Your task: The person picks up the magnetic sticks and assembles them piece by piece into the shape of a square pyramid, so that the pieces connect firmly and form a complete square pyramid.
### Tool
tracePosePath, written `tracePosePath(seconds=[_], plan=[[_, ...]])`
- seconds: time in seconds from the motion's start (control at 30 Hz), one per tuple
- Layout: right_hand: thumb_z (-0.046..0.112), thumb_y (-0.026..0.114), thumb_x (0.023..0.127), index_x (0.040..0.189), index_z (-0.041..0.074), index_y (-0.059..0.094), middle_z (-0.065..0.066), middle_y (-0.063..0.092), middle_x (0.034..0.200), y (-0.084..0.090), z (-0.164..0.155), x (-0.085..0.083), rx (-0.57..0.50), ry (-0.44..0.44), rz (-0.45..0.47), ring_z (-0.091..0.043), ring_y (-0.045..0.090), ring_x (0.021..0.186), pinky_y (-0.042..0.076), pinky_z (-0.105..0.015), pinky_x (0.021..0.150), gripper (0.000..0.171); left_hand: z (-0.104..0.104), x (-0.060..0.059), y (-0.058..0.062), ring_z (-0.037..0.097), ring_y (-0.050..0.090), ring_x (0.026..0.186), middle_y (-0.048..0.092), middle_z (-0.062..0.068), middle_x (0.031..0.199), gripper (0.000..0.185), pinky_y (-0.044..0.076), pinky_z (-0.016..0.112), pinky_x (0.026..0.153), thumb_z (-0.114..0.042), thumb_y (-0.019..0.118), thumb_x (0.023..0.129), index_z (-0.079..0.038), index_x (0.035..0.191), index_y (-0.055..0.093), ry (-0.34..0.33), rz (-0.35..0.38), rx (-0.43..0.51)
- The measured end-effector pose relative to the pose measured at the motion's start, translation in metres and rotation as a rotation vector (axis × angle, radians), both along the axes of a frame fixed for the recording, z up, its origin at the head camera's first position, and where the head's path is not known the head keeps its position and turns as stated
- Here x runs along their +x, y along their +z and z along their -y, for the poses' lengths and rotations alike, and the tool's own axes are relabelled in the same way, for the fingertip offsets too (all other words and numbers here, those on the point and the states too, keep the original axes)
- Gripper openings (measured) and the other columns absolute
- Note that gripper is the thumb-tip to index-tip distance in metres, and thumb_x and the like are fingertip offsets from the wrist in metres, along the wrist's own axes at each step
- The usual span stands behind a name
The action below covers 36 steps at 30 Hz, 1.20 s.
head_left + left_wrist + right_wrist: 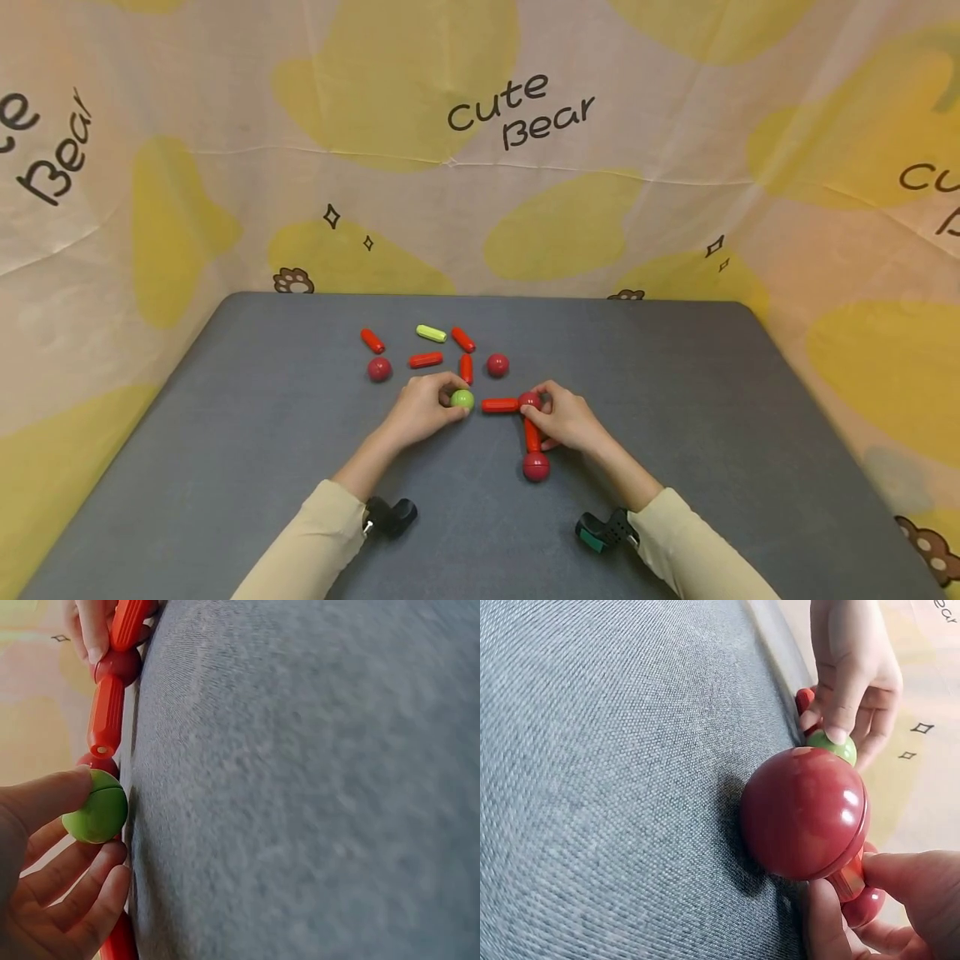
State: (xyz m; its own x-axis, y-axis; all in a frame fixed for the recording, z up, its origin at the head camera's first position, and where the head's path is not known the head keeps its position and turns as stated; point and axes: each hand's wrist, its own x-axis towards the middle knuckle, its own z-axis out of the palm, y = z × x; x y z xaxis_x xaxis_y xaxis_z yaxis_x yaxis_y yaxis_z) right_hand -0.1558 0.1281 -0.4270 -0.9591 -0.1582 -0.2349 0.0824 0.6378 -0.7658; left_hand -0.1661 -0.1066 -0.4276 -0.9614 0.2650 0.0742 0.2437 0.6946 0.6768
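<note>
My left hand (422, 408) pinches a green ball (462, 401) between thumb and fingers, low over the table. In the left wrist view a groove runs across the green ball (101, 810). My right hand (568, 418) grips a red ball (529, 401) at the corner of an L-shaped assembly. From that corner a red rod (499, 406) points left, its free end facing the green ball across a small gap. A second red rod (532, 435) runs toward me and ends in another red ball (536, 467), which looms large in the right wrist view.
Behind the hands lie a red ball (379, 369) on the left, a red ball (497, 365) on the right, several loose red rods (426, 360) and a yellow-green rod (431, 333). A patterned cloth (555, 208) rises behind the grey table (675, 375).
</note>
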Motion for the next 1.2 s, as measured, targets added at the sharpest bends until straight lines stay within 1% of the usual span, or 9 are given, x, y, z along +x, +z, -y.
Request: tracePosePath(seconds=[0.2, 0.37, 0.6, 0.67, 0.73, 0.83, 0.9, 1.07, 1.2], plan=[[0.02, 0.065, 0.085, 0.112, 0.003, 0.053, -0.006, 0.053, 0.066, 0.0, 0.0, 0.001, -0.016, -0.007, -0.002, -0.013, 0.057, 0.041, 0.049, -0.028, 0.043, 0.034, -0.006, -0.001, 0.002, 0.008, 0.057, 0.068, 0.064, -0.002, 0.08, 0.027, 0.046, 0.026, 0.062, -0.014, 0.078, 0.071, -0.013, 0.096, 0.068, -0.028, 0.021, 0.023], [0.02, 0.065, 0.085, 0.111, 0.004, 0.053, -0.006, 0.053, 0.067, -0.001, 0.002, 0.001, -0.013, -0.015, -0.002, -0.013, 0.057, 0.041, 0.049, -0.028, 0.044, 0.033, -0.01, -0.002, 0.002, 0.008, 0.056, 0.068, 0.064, -0.002, 0.081, 0.026, 0.047, 0.025, 0.062, -0.013, 0.077, 0.072, -0.012, 0.096, 0.067, -0.048, 0.001, 0.013], [0.02, 0.065, 0.085, 0.11, 0.005, 0.053, -0.006, 0.053, 0.066, -0.001, 0.002, 0.0, -0.011, -0.017, -0.008, -0.013, 0.057, 0.041, 0.049, -0.028, 0.043, 0.032, -0.011, -0.001, 0.002, 0.007, 0.056, 0.066, 0.063, -0.002, 0.078, 0.025, 0.047, 0.025, 0.06, -0.013, 0.077, 0.072, -0.013, 0.094, 0.066, -0.049, -0.003, 0.008], [0.021, 0.065, 0.085, 0.11, 0.005, 0.053, -0.005, 0.053, 0.065, -0.001, 0.002, 0.0, 0.009, -0.01, -0.024, -0.013, 0.057, 0.041, 0.049, -0.028, 0.043, 0.032, -0.011, -0.001, 0.002, 0.007, 0.057, 0.066, 0.064, -0.002, 0.079, 0.025, 0.047, 0.025, 0.06, -0.012, 0.077, 0.072, -0.012, 0.095, 0.067, -0.051, -0.003, 0.013], [0.023, 0.066, 0.085, 0.112, 0.007, 0.054, -0.003, 0.054, 0.065, -0.001, 0.001, 0.0, 0.05, 0.005, -0.057, -0.012, 0.055, 0.041, 0.047, -0.026, 0.043, 0.034, -0.011, -0.001, 0.002, 0.007, 0.057, 0.067, 0.064, -0.001, 0.081, 0.026, 0.047, 0.025, 0.061, -0.012, 0.077, 0.072, -0.012, 0.096, 0.067, -0.055, -0.01, 0.013], [0.026, 0.066, 0.084, 0.114, 0.009, 0.055, 0.0, 0.053, 0.064, -0.001, 0.0, -0.001, 0.113, 0.035, -0.112, -0.011, 0.052, 0.04, 0.042, -0.025, 0.044, 0.036, -0.011, 0.0, 0.002, 0.009, 0.058, 0.068, 0.064, 0.0, 0.085, 0.029, 0.047, 0.025, 0.061, -0.012, 0.077, 0.071, -0.01, 0.098, 0.067, -0.06, -0.026, 0.007], [0.027, 0.066, 0.084, 0.114, 0.01, 0.055, 0.001, 0.053, 0.064, 0.0, -0.001, 0.0, 0.134, 0.054, -0.136, -0.011, 0.051, 0.04, 0.039, -0.026, 0.045, 0.036, -0.01, 0.002, 0.002, 0.011, 0.058, 0.069, 0.063, 0.001, 0.087, 0.031, 0.047, 0.025, 0.062, -0.012, 0.077, 0.071, -0.009, 0.1, 0.067, -0.065, -0.036, -0.006], [0.026, 0.065, 0.085, 0.111, 0.011, 0.058, 0.0, 0.053, 0.066, 0.005, -0.004, 0.001, 0.114, 0.08, -0.115, -0.012, 0.053, 0.041, 0.042, -0.026, 0.044, 0.031, -0.007, 0.007, 0.005, 0.013, 0.06, 0.072, 0.064, 0.001, 0.094, 0.033, 0.049, 0.026, 0.065, -0.012, 0.078, 0.071, -0.011, 0.103, 0.067, -0.071, -0.052, -0.04], [0.024, 0.066, 0.085, 0.109, 0.011, 0.059, -0.001, 0.052, 0.069, 0.009, -0.007, 0.004, 0.107, 0.086, -0.092, -0.012, 0.054, 0.043, 0.043, -0.026, 0.043, 0.028, -0.005, 0.012, 0.01, 0.012, 0.061, 0.073, 0.064, 0.0, 0.097, 0.033, 0.049, 0.027, 0.066, -0.014, 0.078, 0.071, -0.013, 0.103, 0.067, -0.059, -0.066, -0.07]])
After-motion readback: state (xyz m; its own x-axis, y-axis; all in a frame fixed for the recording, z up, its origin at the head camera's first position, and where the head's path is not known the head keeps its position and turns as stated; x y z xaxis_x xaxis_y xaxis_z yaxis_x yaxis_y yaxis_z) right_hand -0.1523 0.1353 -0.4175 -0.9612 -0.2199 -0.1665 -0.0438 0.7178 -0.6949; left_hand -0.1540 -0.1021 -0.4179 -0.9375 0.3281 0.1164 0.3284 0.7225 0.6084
